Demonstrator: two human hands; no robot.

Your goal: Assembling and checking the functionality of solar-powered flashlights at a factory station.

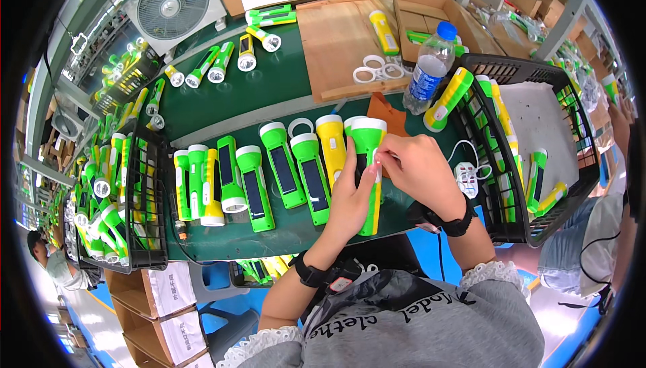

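Observation:
My left hand (pixel 350 200) is closed round a green flashlight (pixel 368 136) with a white head rim, holding it head up over the table. My right hand (pixel 420 169) is pinched against the flashlight's upper side; what its fingertips hold, if anything, is too small to make out. Just left of my hands a row of flashlights lies on the green table, among them a yellow one (pixel 330 132) and a green one with a dark solar panel (pixel 312 179). Above that row lies a white ring (pixel 300 126). Behind the held flashlight, another white-rimmed head partly shows.
Black crates with flashlights stand at left (pixel 148 260) and right (pixel 484 65). A blue-capped bottle (pixel 434 65) and a white multi-port charger (pixel 465 176) are near my right hand. White rings (pixel 364 74) lie on a wooden board (pixel 336 38). A fan (pixel 173 6) stands far left.

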